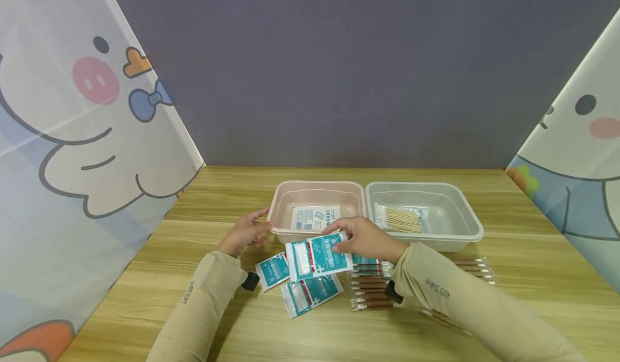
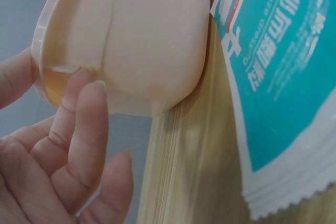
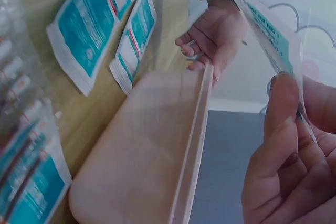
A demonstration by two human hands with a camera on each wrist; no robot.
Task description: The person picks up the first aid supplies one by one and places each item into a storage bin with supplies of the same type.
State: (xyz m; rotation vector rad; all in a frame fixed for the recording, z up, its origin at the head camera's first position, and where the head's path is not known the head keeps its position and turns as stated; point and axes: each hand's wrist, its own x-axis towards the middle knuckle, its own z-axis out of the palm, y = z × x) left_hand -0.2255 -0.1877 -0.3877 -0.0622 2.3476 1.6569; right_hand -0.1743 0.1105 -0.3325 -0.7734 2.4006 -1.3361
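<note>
The right hand (image 1: 360, 238) pinches a blue-green and white packet (image 1: 319, 254) between thumb and fingers; this held packet is up off the table (image 1: 252, 324), just left of the right hand and on the right of the left hand (image 1: 246, 232); the left hand has its thumb and fingers bent round the edge of the pink box (image 1: 319, 195), pinching its left end; the pink box sits just past both hands, and its right end is near the right hand; inside it, past the right hand and a bit to its left, lies a white packet with blue print (image 1: 315, 218).

Three more blue-green packets are on the table; the first (image 1: 273, 270) lies near the left hand, on the person's side of it; the second (image 1: 319, 292) lies closer to the person than the right hand, down to its left; the third (image 1: 365, 260) peeks out just under the right hand, with some brown sticks in clear wrap (image 1: 370, 292) next to it; more wrapped brown sticks (image 1: 472, 268) lie off to the right of the right hand, past its sleeve (image 1: 465, 308).

A clear box (image 1: 455, 200) stands past the right hand and to its right; a bunch of cotton swabs (image 1: 399, 219) lies in it, on the side closest to that hand; far behind both hands is a grey wall (image 1: 315, 71).
</note>
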